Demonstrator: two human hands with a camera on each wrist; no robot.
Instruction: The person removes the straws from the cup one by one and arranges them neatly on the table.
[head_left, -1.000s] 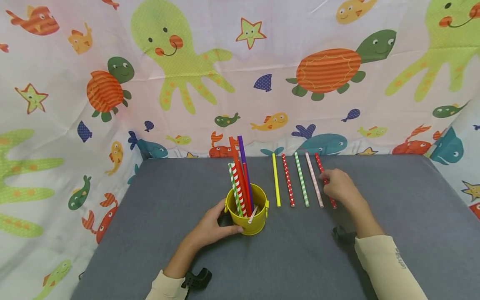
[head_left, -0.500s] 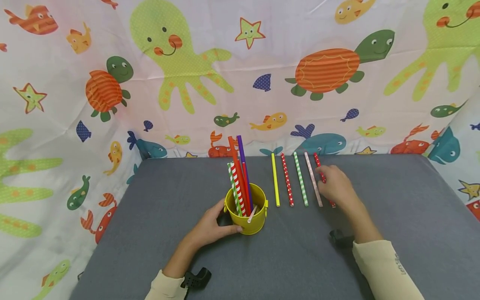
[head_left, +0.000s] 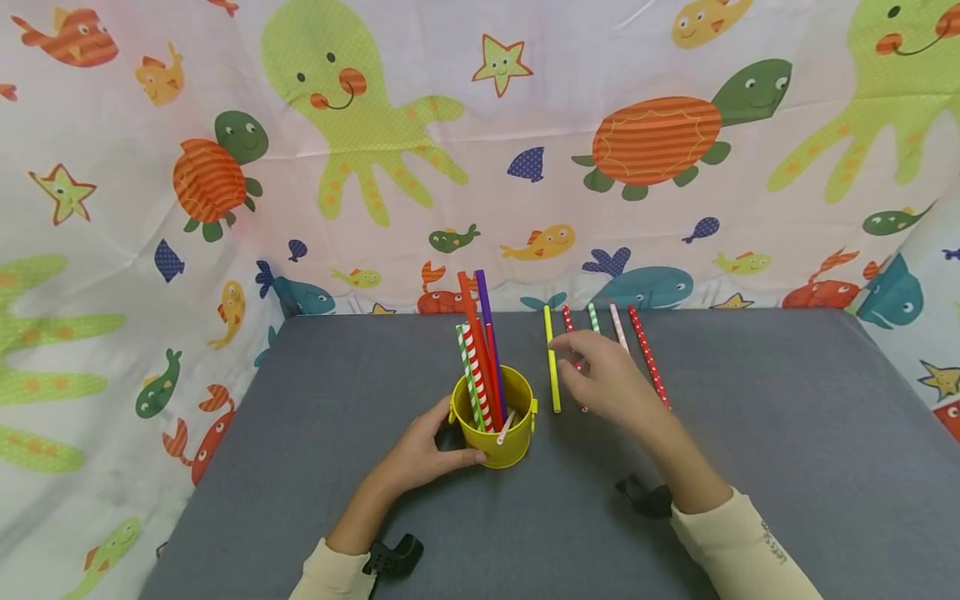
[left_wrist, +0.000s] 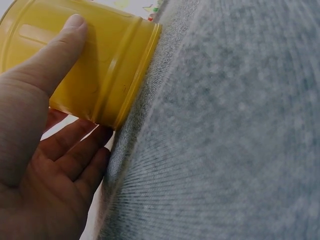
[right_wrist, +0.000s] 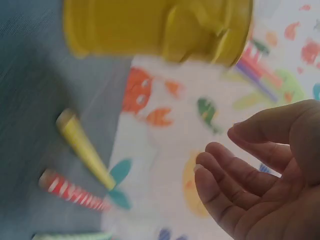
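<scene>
My left hand [head_left: 425,450] holds a small yellow metal bucket [head_left: 501,452] at its left side. In the left wrist view the thumb [left_wrist: 60,52] lies along the bucket's wall, with the other fingers on its far side. Striped straws, red sticks and a purple stick [head_left: 483,296] lean upright in the bucket. My right hand [head_left: 611,379], fingers apart and slightly bent, is over the row of straws and holds nothing. Nearest its fingertips is a yellow straw [head_left: 552,379]. Dotted red, green-striped and pink straws are partly hidden beneath the hand.
A red dotted straw [head_left: 648,354] lies at the right end of the row. Grey cloth covers the table [head_left: 780,400]. A white curtain [head_left: 480,192] printed with sea animals hangs behind and at both sides.
My right hand has let go of the red dotted straw at the row's right end and moved left, toward the yellow straw. The left hand and bucket have stayed in place.
</scene>
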